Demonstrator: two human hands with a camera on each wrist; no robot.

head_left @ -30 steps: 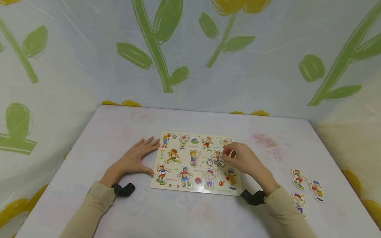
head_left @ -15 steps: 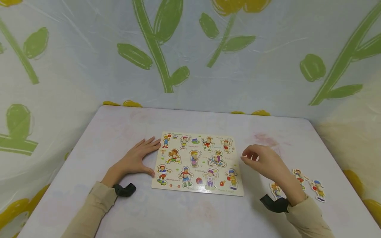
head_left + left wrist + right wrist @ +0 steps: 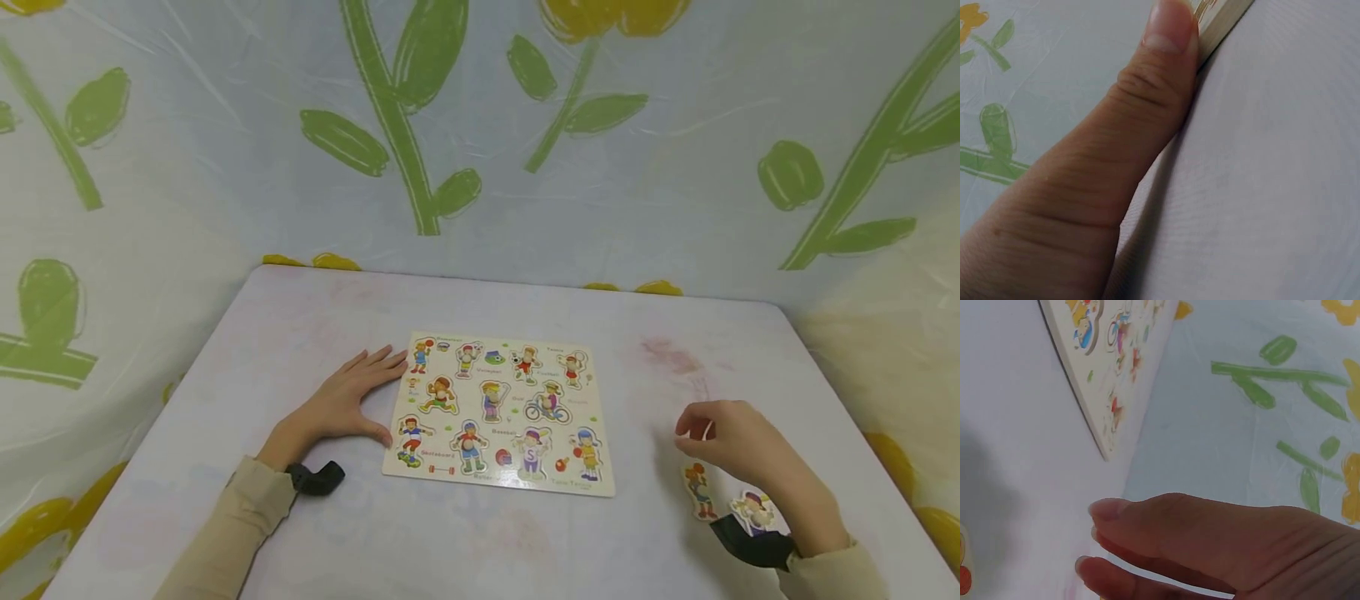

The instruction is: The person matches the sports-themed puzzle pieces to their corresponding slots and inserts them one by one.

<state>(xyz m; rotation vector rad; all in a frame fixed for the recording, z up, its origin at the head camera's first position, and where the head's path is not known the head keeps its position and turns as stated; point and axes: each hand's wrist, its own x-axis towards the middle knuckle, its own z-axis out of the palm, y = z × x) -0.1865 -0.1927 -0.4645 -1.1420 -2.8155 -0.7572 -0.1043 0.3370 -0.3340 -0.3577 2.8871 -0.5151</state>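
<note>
A cream wooden puzzle board (image 3: 465, 408) with sports figures lies flat at mid-table. My left hand (image 3: 348, 396) rests at its left side, fingers spread and fingertips at the edge; in the left wrist view the thumb (image 3: 1160, 75) is against the board's side. Off to the right of the board is my right hand (image 3: 731, 437), fingers loosely bent and holding nothing. Below it lies a basketball-player puzzle piece (image 3: 701, 493). A baseball-player piece (image 3: 752, 507) is partly covered by the wrist band and forearm.
Black camera mounts (image 3: 318, 479) sit on both wrists. The pale table (image 3: 495, 542) meets a flower-patterned cloth wall (image 3: 480, 100) at the back. A puzzle piece's edge (image 3: 964, 575) shows at the left of the right wrist view.
My right hand has moved from the board's right side rightward and nearer, over the loose pieces. Its arm now hides two other pieces at the right. My left hand has stayed put.
</note>
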